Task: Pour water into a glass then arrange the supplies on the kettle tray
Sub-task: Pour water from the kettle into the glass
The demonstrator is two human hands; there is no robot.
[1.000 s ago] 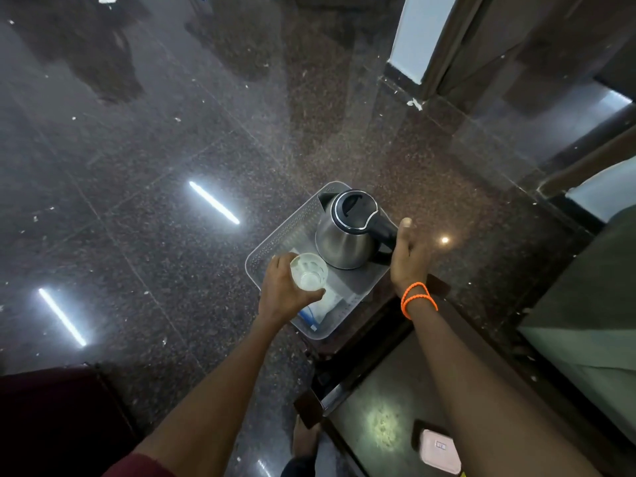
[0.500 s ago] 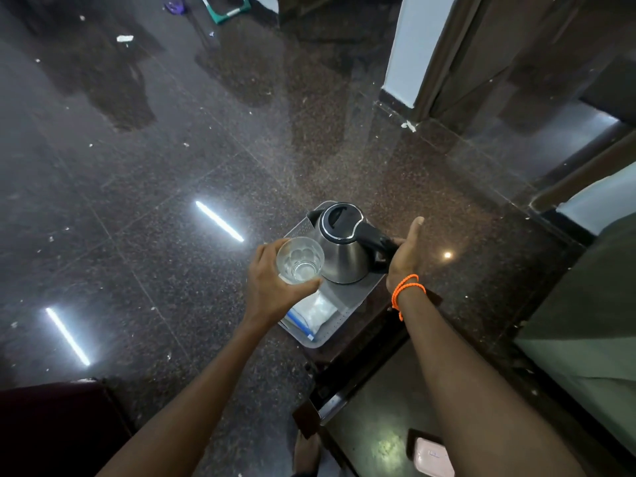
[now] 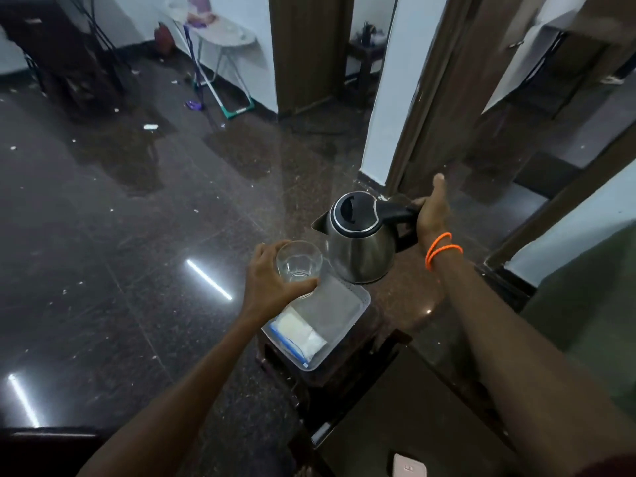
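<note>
Fingers (image 3: 296, 287) grip glass (image 3: 298, 261), kettle (image 3: 361, 242).

The kettle (image 3: 359, 242) is held by its handle in the right hand (image 3: 432, 215), to the right of the glass (image 3: 298, 261) and a little behind it, its spout turned left. The glass is held upright in the left hand (image 3: 272, 284), just beside the kettle, over the far end of the tray (image 3: 358, 306). A packet (image 3: 298, 335) is laid in the near end of the tray. The tray is set on a table (image 3: 409, 297), with the floor (image 3: 120, 235) to the left.
</note>
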